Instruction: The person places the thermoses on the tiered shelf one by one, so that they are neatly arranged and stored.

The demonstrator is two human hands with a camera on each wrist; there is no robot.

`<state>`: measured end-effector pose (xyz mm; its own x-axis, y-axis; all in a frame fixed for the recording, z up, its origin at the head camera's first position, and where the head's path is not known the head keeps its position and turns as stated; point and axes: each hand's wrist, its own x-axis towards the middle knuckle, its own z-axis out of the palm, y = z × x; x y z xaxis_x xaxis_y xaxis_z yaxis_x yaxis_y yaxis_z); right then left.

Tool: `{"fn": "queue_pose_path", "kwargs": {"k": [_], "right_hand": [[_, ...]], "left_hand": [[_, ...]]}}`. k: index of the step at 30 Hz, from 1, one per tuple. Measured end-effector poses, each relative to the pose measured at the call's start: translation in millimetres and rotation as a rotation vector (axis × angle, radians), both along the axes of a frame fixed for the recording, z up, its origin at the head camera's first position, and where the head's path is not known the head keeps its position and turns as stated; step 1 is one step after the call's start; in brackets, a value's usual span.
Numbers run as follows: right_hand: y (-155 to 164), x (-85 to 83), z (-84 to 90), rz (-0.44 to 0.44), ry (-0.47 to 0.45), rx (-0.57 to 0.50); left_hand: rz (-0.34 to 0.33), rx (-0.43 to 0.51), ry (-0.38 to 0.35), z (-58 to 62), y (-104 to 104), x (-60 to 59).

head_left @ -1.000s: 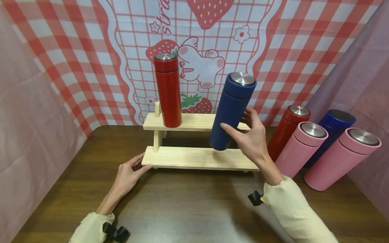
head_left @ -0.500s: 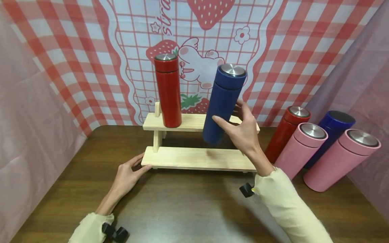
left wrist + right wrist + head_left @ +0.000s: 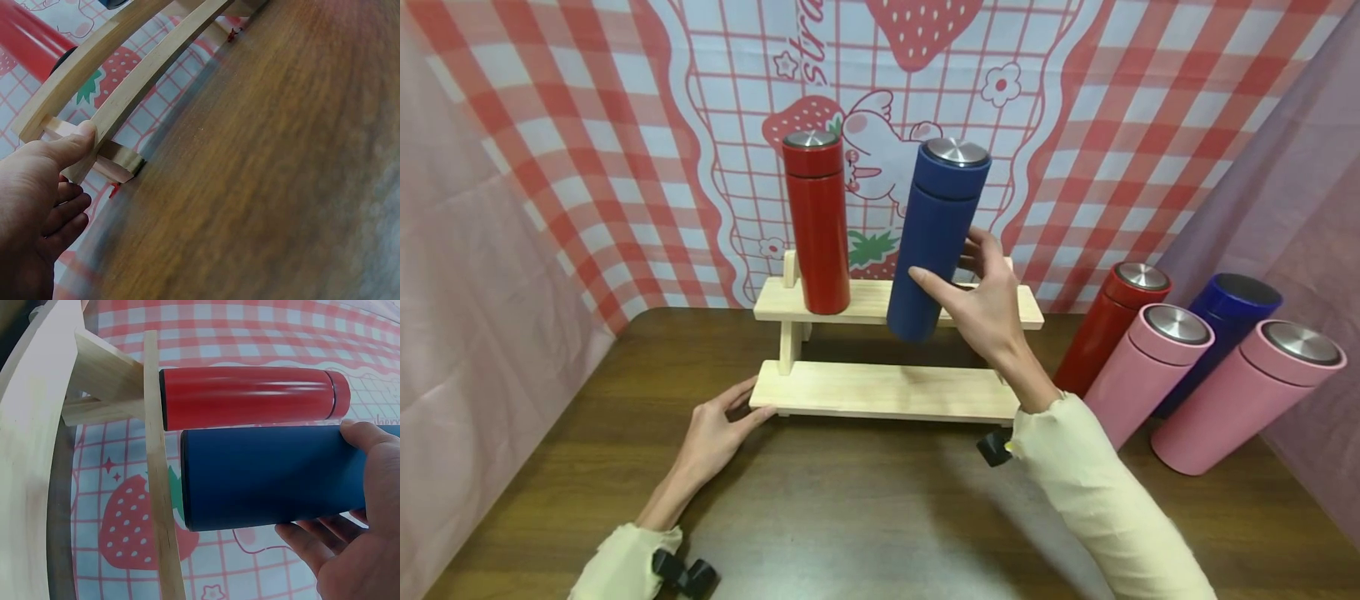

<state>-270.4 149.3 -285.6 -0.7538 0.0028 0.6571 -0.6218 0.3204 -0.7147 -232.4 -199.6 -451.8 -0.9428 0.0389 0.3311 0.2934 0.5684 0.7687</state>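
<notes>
One flask up on the rack, one in hand, four on the surface

The work looks to be at an early stage. A red flask (image 3: 817, 233) stands upright on the upper board (image 3: 870, 301) of the wooden rack (image 3: 880, 392), towards its left end; that placement appears done. The blue flask (image 3: 931, 237) is in the air beside it, leaning a little, with its base apart from the upper board in the right wrist view. Setting it down is therefore a step not yet done.

The hands are well apart. The right hand (image 3: 981, 308) is wrapped about the blue flask, thumb on one side and fingers on the other. The left hand (image 3: 721, 429) pinches the left end of the rack's lower board, seemingly to steady it.

Four others stand at the right on the surface (image 3: 850, 500): a second red flask (image 3: 1093, 342), a slimmer pink flask (image 3: 1150, 375), a second blue flask (image 3: 1225, 321) and a wider pink flask (image 3: 1247, 400). If these belong to the same job, most of it is left.
</notes>
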Motion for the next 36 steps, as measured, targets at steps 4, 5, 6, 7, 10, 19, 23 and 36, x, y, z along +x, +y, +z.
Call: {"fn": "queue_pose_path", "kwargs": {"k": [4,5,6,7,10,19,23,36], "right_hand": [[-3,-5.3,0.8,0.012,0.001,-0.008],[-3,-6.6,1.0,0.011,-0.001,-0.008],[-4,-7.7,1.1,0.011,-0.005,-0.007],[-4,-8.9,1.2,0.011,-0.006,-0.006],[-6,-12.8,1.4,0.001,-0.011,0.007],[-12,-26.2,1.3,-0.02,-0.007,0.027],[-13,-30.8,0.6,-0.008,-0.011,0.026],[-20,-38.3,3.8,-0.03,-0.049,0.034]], "left_hand": [[-0.001,-0.004,0.004,0.2,0,0.3],[-0.001,-0.004,0.003,0.0,0,0.3],[-0.002,-0.004,0.002,0.1,0,0.4],[-0.002,-0.003,0.001,0.2,0,0.5],[-0.002,0.0,-0.002,0.5,0,0.4],[-0.003,-0.003,-0.006,0.7,0,0.1],[-0.003,-0.003,0.003,0.7,0,-0.2],[0.0,-0.008,0.012,0.1,0,-0.4]]}}
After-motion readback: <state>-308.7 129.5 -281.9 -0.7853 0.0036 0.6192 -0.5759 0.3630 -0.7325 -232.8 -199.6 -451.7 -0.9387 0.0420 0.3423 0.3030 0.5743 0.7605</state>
